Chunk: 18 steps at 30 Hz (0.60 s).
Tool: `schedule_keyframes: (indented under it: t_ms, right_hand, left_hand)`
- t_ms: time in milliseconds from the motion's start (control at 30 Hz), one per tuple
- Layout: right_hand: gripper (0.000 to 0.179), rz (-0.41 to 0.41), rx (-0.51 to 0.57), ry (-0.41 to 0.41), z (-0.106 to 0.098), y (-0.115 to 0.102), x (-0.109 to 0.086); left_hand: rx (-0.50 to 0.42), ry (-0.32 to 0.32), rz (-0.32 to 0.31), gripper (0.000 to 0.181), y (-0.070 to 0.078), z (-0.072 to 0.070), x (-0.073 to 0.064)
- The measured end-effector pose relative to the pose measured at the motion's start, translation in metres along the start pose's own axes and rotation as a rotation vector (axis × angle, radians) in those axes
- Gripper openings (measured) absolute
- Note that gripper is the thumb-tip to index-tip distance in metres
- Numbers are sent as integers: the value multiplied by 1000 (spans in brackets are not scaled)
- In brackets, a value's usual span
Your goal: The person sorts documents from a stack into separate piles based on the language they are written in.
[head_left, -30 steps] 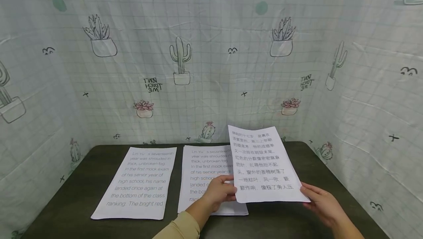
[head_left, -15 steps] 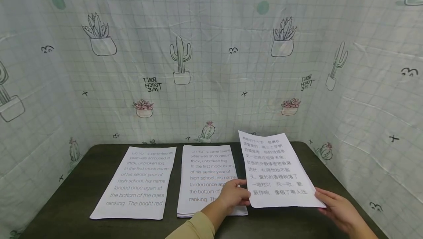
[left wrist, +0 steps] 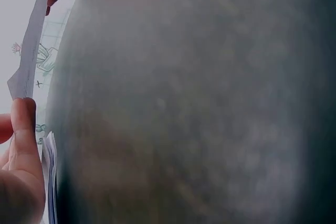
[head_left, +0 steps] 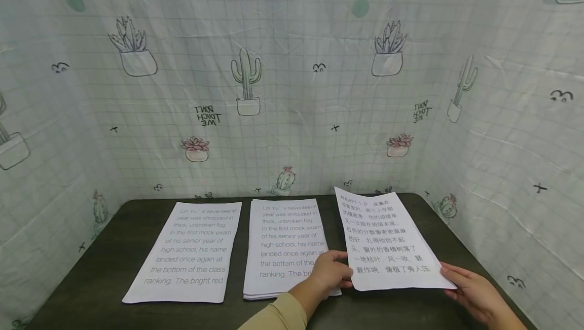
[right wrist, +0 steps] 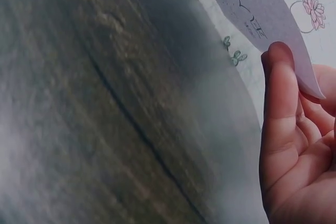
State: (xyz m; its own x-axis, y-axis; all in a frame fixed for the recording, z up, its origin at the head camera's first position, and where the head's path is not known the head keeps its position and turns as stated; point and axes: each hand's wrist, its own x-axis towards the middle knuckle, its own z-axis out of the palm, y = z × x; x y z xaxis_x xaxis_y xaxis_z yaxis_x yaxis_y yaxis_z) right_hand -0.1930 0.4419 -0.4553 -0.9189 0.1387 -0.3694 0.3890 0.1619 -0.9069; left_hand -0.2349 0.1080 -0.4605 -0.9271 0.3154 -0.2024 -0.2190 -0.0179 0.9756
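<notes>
My pale yellow sleeve (head_left: 278,315) shows at the near edge, running up to my left hand (head_left: 329,273), whose thumb and fingers are pinched together on the near left corner of a sheet of Chinese print (head_left: 385,244). Farther right, my right hand (head_left: 472,292) clamps the near right corner the same way, thumb on the upper face. Between them the sheet's near edge is up off the dark table (head_left: 365,315), and both wrist views show the paper bending. It is over the right part of the table. My left hand overlaps the near right corner of a stack of English pages (head_left: 283,249) in the middle; I can't tell whether it touches. Left of that, just apart, an English page (head_left: 184,254) lies flat. At the far side hangs a pale gridded cloth (head_left: 292,92) printed with potted cacti.
</notes>
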Motion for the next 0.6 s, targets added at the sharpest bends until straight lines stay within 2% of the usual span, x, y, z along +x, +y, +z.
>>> schedule_keyframes:
  t_ms: [100,200,400,600]
  right_hand:
    - [59,1,-23,7,0,0,1]
    - [59,7,-19,11,-1,2,1]
    - [46,14,17,9,-4,5,1]
    - [60,9,-2,13,-5,6,2]
  left_hand:
    - [2,-3,3,45,0,2,-1]
    - [-9,-1,1,44,-1,4,-1]
    - [3,18,-14,43,-1,7,-1]
    - [16,-1,-36,47,1,7,-2]
